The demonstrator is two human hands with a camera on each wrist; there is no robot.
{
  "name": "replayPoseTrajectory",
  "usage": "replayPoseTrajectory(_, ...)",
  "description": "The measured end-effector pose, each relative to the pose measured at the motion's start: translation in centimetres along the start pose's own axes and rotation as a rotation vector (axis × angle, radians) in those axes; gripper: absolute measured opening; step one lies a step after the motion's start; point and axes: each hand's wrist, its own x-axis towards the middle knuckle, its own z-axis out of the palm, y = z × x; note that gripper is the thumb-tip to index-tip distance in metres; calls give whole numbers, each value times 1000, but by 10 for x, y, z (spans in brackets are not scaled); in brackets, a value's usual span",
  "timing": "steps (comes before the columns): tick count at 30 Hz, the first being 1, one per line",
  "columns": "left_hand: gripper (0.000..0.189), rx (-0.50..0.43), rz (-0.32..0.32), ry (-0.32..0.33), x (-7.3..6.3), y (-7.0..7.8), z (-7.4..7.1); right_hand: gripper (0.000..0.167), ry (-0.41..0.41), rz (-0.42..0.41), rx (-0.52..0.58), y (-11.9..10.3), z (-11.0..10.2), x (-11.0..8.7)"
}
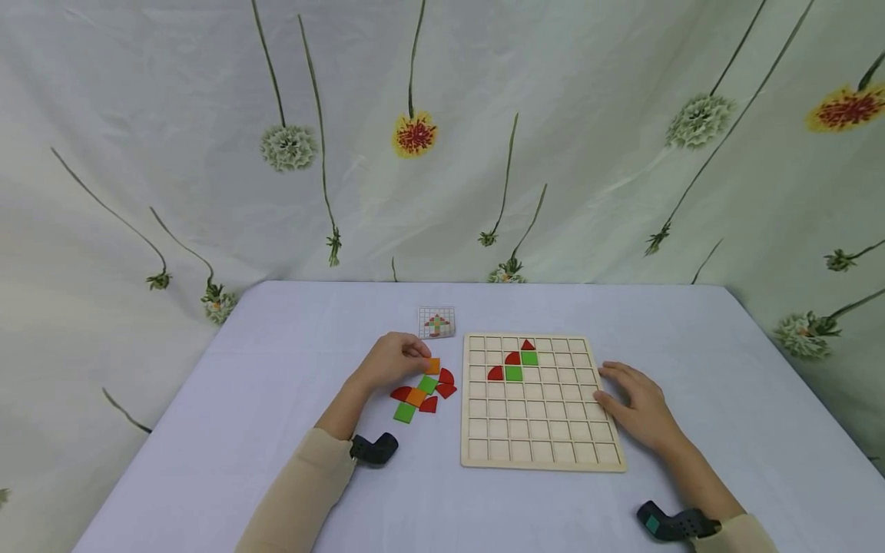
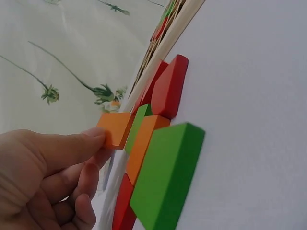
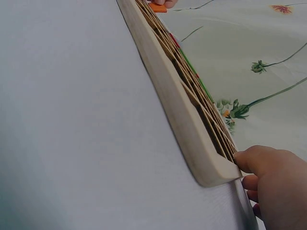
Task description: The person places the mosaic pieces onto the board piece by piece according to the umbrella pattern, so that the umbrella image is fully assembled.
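Between thumb and fingers my left hand pinches an orange square tile, held at the far end of a group of loose tiles. In that group lie a green tile, another orange tile and several red quarter-round pieces. My right hand rests at the right edge of the wooden grid board, its thumb touching the rim in the right wrist view. On the board sit a red triangle, two green squares and two red quarter-rounds.
Behind the loose tiles lies a small printed pattern card showing a coloured figure on a grid. A white cloth covers the table. A flower-printed curtain hangs behind it.
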Motion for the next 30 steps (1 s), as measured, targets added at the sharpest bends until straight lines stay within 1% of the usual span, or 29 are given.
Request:
replayPoseTrajectory(4,7,-37,-4,15,1,8,0,43,-2,3,-1,-1,-1,0)
replayPoseTrajectory(10,9,-86,18,-7,6,19,4,43,-5,9,1,-2,-2,1)
replayPoseTrajectory(15,7,-80,53,-16,9,25,9,43,-8,7,6,-1,-1,1)
replayPoseTrajectory(21,5,-87,75,-49,13,31,17,43,-9,6,7,-1,-1,0)
replayPoseTrajectory(27,6,-70,120,-63,16,38,25,43,-6,6,2,0,0,0)
replayPoseTrajectory(30,6,-74,124,-66,18,42,29,43,-3,3,6,0,0,0)
